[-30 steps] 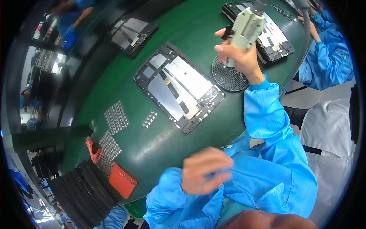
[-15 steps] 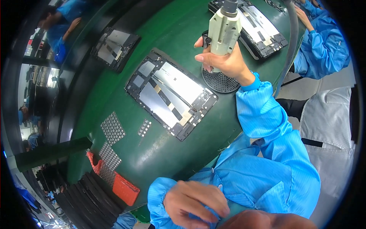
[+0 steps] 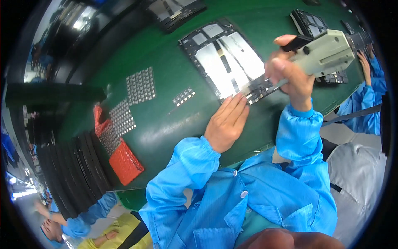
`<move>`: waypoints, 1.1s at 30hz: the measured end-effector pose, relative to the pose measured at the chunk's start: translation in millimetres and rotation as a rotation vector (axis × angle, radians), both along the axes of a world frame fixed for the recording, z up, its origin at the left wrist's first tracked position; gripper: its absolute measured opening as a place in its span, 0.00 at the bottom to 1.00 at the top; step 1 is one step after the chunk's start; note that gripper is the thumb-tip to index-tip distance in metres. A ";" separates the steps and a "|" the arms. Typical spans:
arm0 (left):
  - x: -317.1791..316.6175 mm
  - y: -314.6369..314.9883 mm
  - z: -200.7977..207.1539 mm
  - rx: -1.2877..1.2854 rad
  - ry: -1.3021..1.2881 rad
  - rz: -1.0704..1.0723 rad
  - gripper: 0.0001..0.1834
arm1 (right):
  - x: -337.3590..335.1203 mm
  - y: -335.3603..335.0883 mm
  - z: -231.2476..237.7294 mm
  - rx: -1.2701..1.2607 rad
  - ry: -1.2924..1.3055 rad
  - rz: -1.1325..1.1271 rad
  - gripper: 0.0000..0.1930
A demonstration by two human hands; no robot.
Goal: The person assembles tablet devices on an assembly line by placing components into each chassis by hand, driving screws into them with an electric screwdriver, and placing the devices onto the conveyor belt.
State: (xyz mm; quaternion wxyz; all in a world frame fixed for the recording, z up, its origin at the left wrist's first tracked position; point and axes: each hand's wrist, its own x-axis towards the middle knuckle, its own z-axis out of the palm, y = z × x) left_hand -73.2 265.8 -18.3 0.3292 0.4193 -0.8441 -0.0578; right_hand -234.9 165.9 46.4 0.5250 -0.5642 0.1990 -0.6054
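My right hand [image 3: 296, 83] is wrapped around a pale green electric screwdriver [image 3: 325, 54] with a black lever. The tool tilts, and its slim shaft reaches down toward the near right corner of an opened tablet [image 3: 207, 62]. Blur hides whether the tip touches it. Large silver plates and dark circuit parts show in the tablet's black frame. My left hand [image 3: 227, 126] lies with fingers outstretched against the tablet's near edge, close to that corner. What the fingertips cover is hidden.
Left of the tablet lie a small strip of parts [image 3: 184, 96], a sheet of small parts [image 3: 141, 85], a red packet [image 3: 126, 162] and a stack of black slabs [image 3: 70, 170]. More tablets [image 3: 176, 12] lie farther off. A co-worker's hand [image 3: 365, 68] shows at right.
The screwdriver has left the round dark dish and swung over to the tablet's corner. My left hand has come from near my body onto the tablet's edge. My view has shifted.
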 end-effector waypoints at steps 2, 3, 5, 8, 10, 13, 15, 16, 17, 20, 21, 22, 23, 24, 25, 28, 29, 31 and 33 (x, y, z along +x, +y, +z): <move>0.0 0.2 -2.0 -0.030 0.018 0.019 0.20 | 32.1 13.7 11.6 0.058 0.050 0.083 0.17; 0.2 0.9 -2.3 -0.026 0.027 0.022 0.19 | 45.0 14.5 12.0 0.050 0.132 0.110 0.18; 2.6 1.5 -3.4 -0.035 0.006 0.002 0.17 | 61.5 13.8 6.9 0.033 0.230 0.171 0.19; 2.6 2.2 -7.0 -0.019 0.047 -0.005 0.17 | 73.0 14.4 -3.4 0.076 0.257 0.252 0.18; 2.6 3.0 -6.3 -0.025 0.066 0.007 0.17 | 75.5 15.2 -7.4 0.096 0.278 0.229 0.18; 0.7 4.4 -6.7 -0.030 0.087 0.014 0.17 | 75.8 16.1 -7.7 0.115 0.316 0.232 0.17; -1.2 6.2 -7.7 -0.028 0.097 0.017 0.17 | 74.8 16.8 -11.5 0.117 0.315 0.241 0.17; -1.2 5.8 -7.1 -0.027 0.089 0.016 0.17 | 75.0 16.3 -12.0 0.119 0.316 0.236 0.17; -1.3 6.0 -7.4 -0.024 0.082 0.016 0.17 | 74.9 16.0 -13.2 0.121 0.318 0.232 0.17; 1.1 5.4 -9.4 -0.022 0.074 0.023 0.17 | 77.3 12.7 -18.8 0.146 0.319 0.250 0.18; 2.3 5.9 -11.7 -0.019 0.077 0.028 0.17 | 79.2 12.6 -20.3 0.148 0.322 0.255 0.18; 1.2 5.9 -10.1 -0.018 0.066 0.024 0.17 | 78.1 12.9 -17.1 0.139 0.323 0.247 0.17; 0.4 5.8 -8.4 -0.017 0.056 0.022 0.18 | 77.5 13.5 -14.2 0.131 0.325 0.239 0.16; 0.0 5.2 -6.0 -0.020 0.050 0.023 0.18 | 77.4 14.8 -10.7 0.126 0.319 0.241 0.16; 0.2 3.4 -6.2 -0.033 0.064 0.026 0.17 | 78.9 15.5 -9.5 0.142 0.342 0.240 0.16; 2.9 2.9 -2.4 -0.001 0.105 0.019 0.17 | 84.7 20.1 -13.3 0.098 0.386 0.227 0.15; 3.9 3.9 -1.3 0.041 0.129 0.008 0.16 | 86.1 21.7 -15.7 0.036 0.404 0.214 0.15; 3.3 4.7 -3.1 0.030 0.135 0.010 0.16 | 86.1 23.1 -19.1 0.054 0.390 0.227 0.15; 2.0 5.2 -3.4 0.017 0.141 0.010 0.16 | 84.7 23.8 -18.7 0.070 0.375 0.238 0.16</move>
